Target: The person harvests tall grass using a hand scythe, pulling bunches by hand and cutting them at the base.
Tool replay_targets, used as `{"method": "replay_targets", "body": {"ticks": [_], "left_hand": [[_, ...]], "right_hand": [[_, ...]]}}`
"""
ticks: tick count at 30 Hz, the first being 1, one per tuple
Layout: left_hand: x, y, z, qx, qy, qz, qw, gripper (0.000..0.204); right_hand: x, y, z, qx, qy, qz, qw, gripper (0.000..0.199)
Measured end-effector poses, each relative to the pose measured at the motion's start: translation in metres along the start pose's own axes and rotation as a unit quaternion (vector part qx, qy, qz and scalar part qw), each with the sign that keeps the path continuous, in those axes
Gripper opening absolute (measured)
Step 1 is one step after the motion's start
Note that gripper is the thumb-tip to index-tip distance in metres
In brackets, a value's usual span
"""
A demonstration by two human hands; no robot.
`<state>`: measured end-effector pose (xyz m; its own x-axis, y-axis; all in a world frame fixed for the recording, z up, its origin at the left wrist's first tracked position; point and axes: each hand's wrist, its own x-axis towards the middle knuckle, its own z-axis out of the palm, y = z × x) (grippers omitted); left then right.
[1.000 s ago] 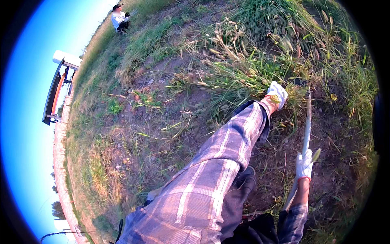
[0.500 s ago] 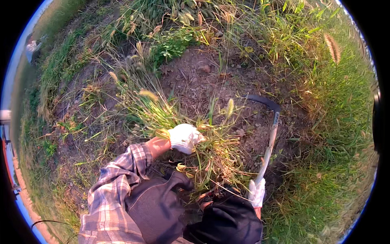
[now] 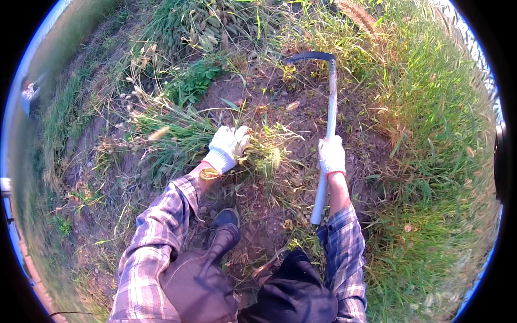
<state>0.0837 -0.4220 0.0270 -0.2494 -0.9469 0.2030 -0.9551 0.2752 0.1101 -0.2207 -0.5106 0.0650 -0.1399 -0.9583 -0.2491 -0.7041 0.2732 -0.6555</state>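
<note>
My left hand (image 3: pixel 227 148), in a white knit glove, is closed around a bundle of cut grass (image 3: pixel 175 132). Seed heads fan out to the left of the fist, and the stems' cut ends (image 3: pixel 272 142) stick out on its right. My right hand (image 3: pixel 331 154), gloved the same way, grips the pale handle of a sickle (image 3: pixel 333 102). The dark curved blade points left at the far end, over low grass at the edge of the bare soil. The handle's butt reaches back below my right hand.
Bare soil (image 3: pixel 264 199) with dry litter lies between my hands and feet. Tall green grass (image 3: pixel 431 215) stands along the right, and more grass (image 3: pixel 188 21) at the far side. A leafy green weed (image 3: pixel 194 81) grows beyond the bundle. My shoe (image 3: pixel 226 218) is below my left hand.
My right hand has moved up and forward with the sickle, its blade now farther away. My left hand has shifted forward and slightly left, carrying the grass bundle, which now leans more leftward.
</note>
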Motion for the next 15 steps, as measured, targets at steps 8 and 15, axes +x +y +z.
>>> {"method": "replay_targets", "body": {"ticks": [8, 15], "left_hand": [[0.080, -0.014, -0.007, -0.104, 0.084, 0.028, 0.991, 0.056], [0.090, -0.064, 0.044, 0.032, 0.068, -0.144, 0.987, 0.034]], "right_hand": [[-0.090, 0.018, -0.001, 0.009, -0.239, -0.044, 0.970, 0.035], [-0.123, 0.034, -0.005, 0.006, -0.193, -0.032, 0.981, 0.032]]}}
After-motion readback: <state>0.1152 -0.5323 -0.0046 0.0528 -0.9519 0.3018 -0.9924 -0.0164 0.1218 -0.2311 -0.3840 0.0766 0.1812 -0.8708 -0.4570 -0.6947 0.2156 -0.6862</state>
